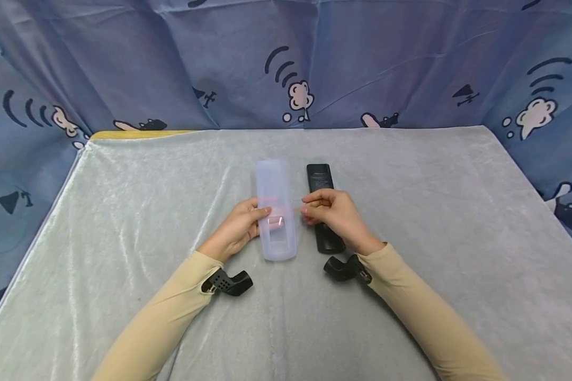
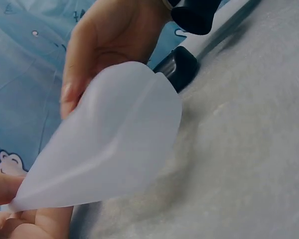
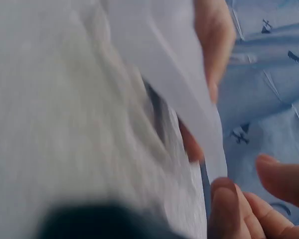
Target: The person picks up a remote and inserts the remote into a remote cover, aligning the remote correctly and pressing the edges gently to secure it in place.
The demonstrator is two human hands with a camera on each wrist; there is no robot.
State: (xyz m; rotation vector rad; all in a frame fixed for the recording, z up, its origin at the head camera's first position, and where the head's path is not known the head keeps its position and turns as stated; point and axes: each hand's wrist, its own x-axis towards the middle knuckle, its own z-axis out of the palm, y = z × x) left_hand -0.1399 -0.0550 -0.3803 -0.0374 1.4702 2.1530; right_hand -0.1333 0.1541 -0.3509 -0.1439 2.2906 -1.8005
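Note:
A translucent white remote-control cover (image 1: 277, 188), long and pouch-like, is held up above the cloth. My left hand (image 1: 240, 225) pinches its left side, thumb in front and fingers showing faintly through the plastic. To the right lies a black remote control (image 1: 331, 241), with small print on its upturned face. My right hand (image 1: 336, 211) hovers over the remote's middle and hides part of it. In the right wrist view, the right thumb (image 3: 284, 181) stands apart from the fingers, which are close to the cover's edge (image 3: 217, 149); whether they touch it is unclear.
Pale grey velvety cloth (image 1: 434, 211) covers the table. A blue patterned curtain (image 1: 229, 63) hangs behind and along the sides. A yellow strip (image 1: 138, 134) shows at the back left edge. Black camera mounts (image 1: 231, 283) sit on both wrists.

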